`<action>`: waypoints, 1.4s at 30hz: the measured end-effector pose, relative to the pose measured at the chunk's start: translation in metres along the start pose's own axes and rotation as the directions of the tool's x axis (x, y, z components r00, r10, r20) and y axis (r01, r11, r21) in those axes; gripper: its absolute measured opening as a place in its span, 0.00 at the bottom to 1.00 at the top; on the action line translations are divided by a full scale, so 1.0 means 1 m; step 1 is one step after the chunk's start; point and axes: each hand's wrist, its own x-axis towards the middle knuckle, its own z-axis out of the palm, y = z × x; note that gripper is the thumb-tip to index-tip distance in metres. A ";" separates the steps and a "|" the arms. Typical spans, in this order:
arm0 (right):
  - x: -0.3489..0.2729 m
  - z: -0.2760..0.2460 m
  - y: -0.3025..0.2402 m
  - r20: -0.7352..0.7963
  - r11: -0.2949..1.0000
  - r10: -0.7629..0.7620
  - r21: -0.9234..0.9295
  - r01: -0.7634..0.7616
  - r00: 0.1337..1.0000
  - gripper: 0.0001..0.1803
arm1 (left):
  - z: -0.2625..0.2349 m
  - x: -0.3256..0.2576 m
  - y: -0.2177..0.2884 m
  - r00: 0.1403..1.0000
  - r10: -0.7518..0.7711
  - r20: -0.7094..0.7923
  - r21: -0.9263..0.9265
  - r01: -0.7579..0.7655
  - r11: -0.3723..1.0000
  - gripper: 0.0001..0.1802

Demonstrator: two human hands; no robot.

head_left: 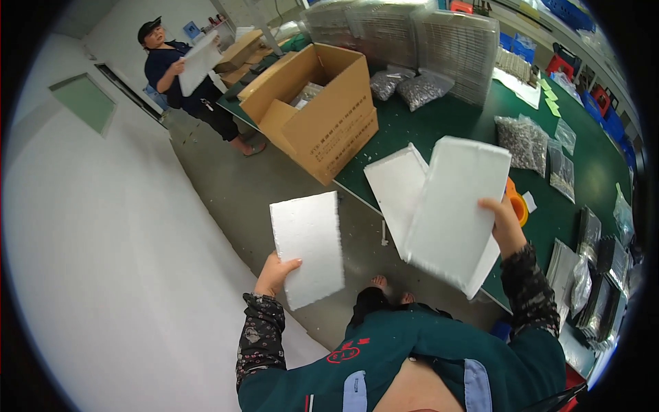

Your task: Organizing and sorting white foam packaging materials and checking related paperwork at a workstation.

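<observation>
My left hand point(274, 273) grips a white foam sheet point(309, 240) by its lower left edge, thumb on the face turned to me, and holds it out over the floor. On the right, my right hand point(506, 225) is closed on the right edge of a larger white foam board point(456, 206), which is tilted over the table edge. Partly covered by that board, another white foam piece point(392, 180) rests at the table's edge. Just beyond my right hand is an orange roll of tape point(519, 211), partly hidden.
An open cardboard box point(336, 123) sits at the far edge of the green table point(391, 130). Bags of small parts point(522, 143) and stacked clear trays point(456, 55) stand beyond. Black packs point(604, 295) lie at right. Another person point(182, 69) holds a white board; a white wall point(103, 240) runs along the left.
</observation>
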 end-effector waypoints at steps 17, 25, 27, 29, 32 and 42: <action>-0.033 0.091 0.001 0.576 0.986 0.103 -0.165 -0.009 0.811 0.39 | 0.093 -0.038 0.073 0.944 0.316 0.099 -0.369 -0.260 0.892 0.28; -0.050 0.097 0.007 0.548 0.985 0.174 -0.097 -0.145 0.818 0.31 | 0.130 -0.034 0.077 0.909 0.330 0.256 -0.388 -0.216 0.896 0.30; -0.050 0.094 0.009 0.523 0.983 0.182 -0.088 -0.159 0.833 0.30 | 0.134 -0.031 0.075 0.902 0.363 0.232 -0.366 -0.265 0.892 0.30; -0.047 0.092 0.015 0.490 0.986 0.168 -0.083 -0.146 0.855 0.29 | 0.137 -0.027 0.072 0.918 0.310 0.247 -0.427 -0.184 0.885 0.30; -0.040 0.088 0.026 0.464 0.979 0.202 -0.127 -0.161 0.862 0.29 | 0.140 -0.018 0.059 0.935 0.224 0.276 -0.482 -0.067 0.874 0.32; -0.027 0.077 0.052 0.453 0.975 0.222 -0.093 -0.202 0.864 0.29 | 0.146 -0.006 0.040 0.957 0.153 0.247 -0.473 -0.019 0.881 0.31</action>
